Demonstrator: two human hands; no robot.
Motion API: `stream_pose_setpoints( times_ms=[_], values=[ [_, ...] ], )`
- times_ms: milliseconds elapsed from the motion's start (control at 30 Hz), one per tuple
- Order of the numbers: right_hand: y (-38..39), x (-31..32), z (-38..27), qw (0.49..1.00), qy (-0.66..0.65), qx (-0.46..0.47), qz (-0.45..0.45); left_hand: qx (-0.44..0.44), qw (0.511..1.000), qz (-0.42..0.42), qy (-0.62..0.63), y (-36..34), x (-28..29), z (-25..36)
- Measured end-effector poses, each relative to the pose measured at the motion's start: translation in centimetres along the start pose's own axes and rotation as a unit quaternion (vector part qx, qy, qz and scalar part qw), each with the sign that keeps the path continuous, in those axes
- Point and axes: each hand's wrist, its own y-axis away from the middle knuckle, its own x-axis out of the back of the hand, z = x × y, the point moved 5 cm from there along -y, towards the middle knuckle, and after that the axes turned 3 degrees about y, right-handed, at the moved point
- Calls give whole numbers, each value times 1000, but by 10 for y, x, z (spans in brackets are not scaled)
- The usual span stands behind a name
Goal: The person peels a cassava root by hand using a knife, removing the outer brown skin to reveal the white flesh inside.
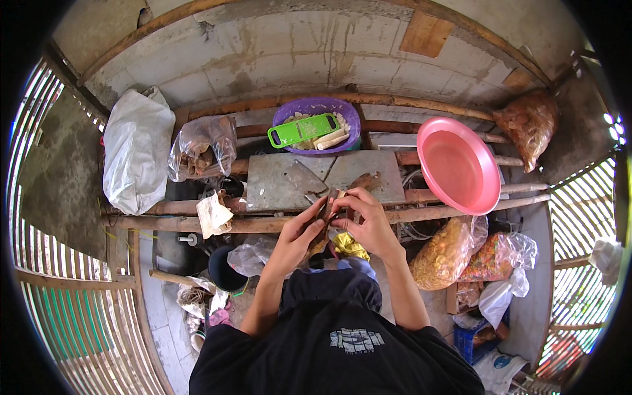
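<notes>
My left hand (301, 232) and my right hand (364, 220) meet at the near edge of a grey board (266, 181). Between them they grip a brown-skinned root (322, 230), partly covered by my fingers. Beyond my fingers, a flat knife blade (306, 178) rests on the board, beside a scrap of brown peel (367, 181). Behind the board, a purple basin (355, 118) holds whitish pieces and peeled roots (331, 139). A green slicer (303, 130) lies across that basin.
A pink basin (461, 168) stands at the right on bamboo poles (257, 225). To the left are a bag of brown roots (203, 150) and a white sack (138, 151). Bags of snacks (442, 253) and a dark bucket (227, 268) sit lower down.
</notes>
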Motion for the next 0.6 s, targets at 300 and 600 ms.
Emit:
stream_pose_setpoints(
  times_ms=[300, 600],
  values=[
    [1, -5, 4, 999, 2, 52, 15, 28, 998, 17, 56, 0, -1, -6],
    [4, -7, -2, 999, -4, 37, 18, 42, 996, 47, 69, -5, -2, 0]
  ],
)
